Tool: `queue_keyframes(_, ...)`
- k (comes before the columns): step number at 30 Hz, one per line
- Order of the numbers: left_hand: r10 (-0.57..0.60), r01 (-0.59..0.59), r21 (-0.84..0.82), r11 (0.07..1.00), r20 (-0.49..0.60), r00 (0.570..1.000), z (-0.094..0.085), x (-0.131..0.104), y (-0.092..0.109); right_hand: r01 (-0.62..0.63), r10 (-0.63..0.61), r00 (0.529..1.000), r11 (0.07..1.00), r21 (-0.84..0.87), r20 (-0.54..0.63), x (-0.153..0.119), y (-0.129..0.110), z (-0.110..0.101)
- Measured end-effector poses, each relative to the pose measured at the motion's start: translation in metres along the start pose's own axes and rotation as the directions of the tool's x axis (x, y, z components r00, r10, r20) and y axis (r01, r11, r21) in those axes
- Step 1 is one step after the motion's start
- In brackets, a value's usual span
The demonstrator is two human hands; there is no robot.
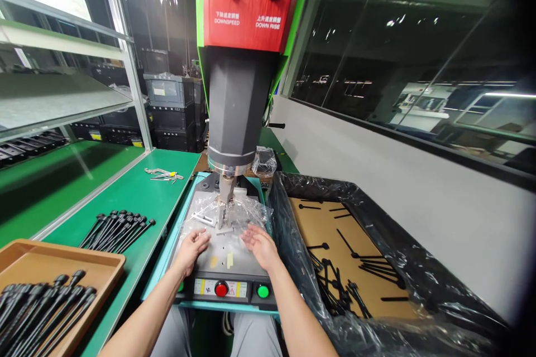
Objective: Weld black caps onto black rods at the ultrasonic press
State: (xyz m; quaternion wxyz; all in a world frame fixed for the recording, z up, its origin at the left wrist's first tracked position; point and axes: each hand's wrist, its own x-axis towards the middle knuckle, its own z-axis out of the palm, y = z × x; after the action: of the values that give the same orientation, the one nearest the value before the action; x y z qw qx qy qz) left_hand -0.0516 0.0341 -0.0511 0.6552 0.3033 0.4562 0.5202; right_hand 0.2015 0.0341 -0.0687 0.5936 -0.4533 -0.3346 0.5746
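Observation:
My left hand (193, 249) hovers over the left front of the machine's grey base plate (209, 261), fingers loosely curled with nothing visible in them. Opposite it, my right hand (260, 244) is open, fingers stretched toward the middle. Between and beyond the hands, a metal welding horn (226, 189) points down at a small metal fixture (221, 222). Clear plastic film (251, 209) covers the plate around the fixture. Along the front panel sit a red button (221, 289) and a green button (263, 291); another green button is mostly hidden below my left wrist.
On the left, black long-stemmed parts (119, 228) lie on the green table (167, 212), with more in an orange tray (113, 261). Pliers (161, 173) lie farther back. At right, a black-lined box (288, 223) holds similar parts on cardboard. The red machine head (251, 28) rises ahead.

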Motion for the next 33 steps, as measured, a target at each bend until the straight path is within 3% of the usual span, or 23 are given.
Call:
queue_keyframes(3, -0.026, 0.030, -0.049, 0.998, 0.088, 0.996, 0.000, -0.010, 0.003, -0.061, 0.066, 0.991, 0.997, -0.045, 0.120, -0.005, 0.001, 0.000)
queue_keyframes(5, -0.032, 0.045, -0.095, 0.994, 0.132, 0.991, 0.000, -0.017, 0.005, -0.040, 0.051, 0.992, 0.995, -0.092, 0.119, -0.003, 0.005, 0.008)
queue_keyframes(11, -0.035, 0.072, -0.189, 0.979, 0.193, 0.981, 0.003, -0.028, 0.016, 0.216, -0.211, 0.976, 0.950, -0.225, 0.044, 0.023, -0.001, 0.056)
queue_keyframes(14, -0.025, 0.070, -0.213, 0.975, 0.205, 0.978, 0.008, -0.029, 0.022, 0.370, -0.377, 0.926, 0.878, -0.303, 0.037, 0.036, -0.018, 0.080)
queue_keyframes(18, 0.004, 0.048, -0.215, 0.976, 0.234, 0.972, 0.014, -0.028, 0.031, 0.551, -0.586, 0.801, 0.645, -0.530, 0.119, 0.052, -0.033, 0.100)
queue_keyframes(20, 0.016, 0.037, -0.212, 0.977, 0.242, 0.970, 0.016, -0.027, 0.034, 0.540, -0.591, 0.797, 0.604, -0.587, 0.126, 0.060, -0.036, 0.105)
queue_keyframes(25, 0.025, 0.026, -0.206, 0.978, 0.241, 0.970, 0.020, -0.023, 0.037, 0.513, -0.571, 0.814, 0.617, -0.597, 0.109, 0.072, -0.045, 0.108)
queue_keyframes(29, 0.022, 0.023, -0.192, 0.981, 0.226, 0.974, 0.022, -0.021, 0.036, 0.543, -0.593, 0.796, 0.611, -0.577, 0.122, 0.063, -0.054, 0.107)
queue_keyframes(33, 0.011, 0.026, -0.173, 0.985, 0.210, 0.978, 0.021, -0.020, 0.032, 0.517, -0.567, 0.818, 0.653, -0.553, 0.096, 0.044, -0.048, 0.104)
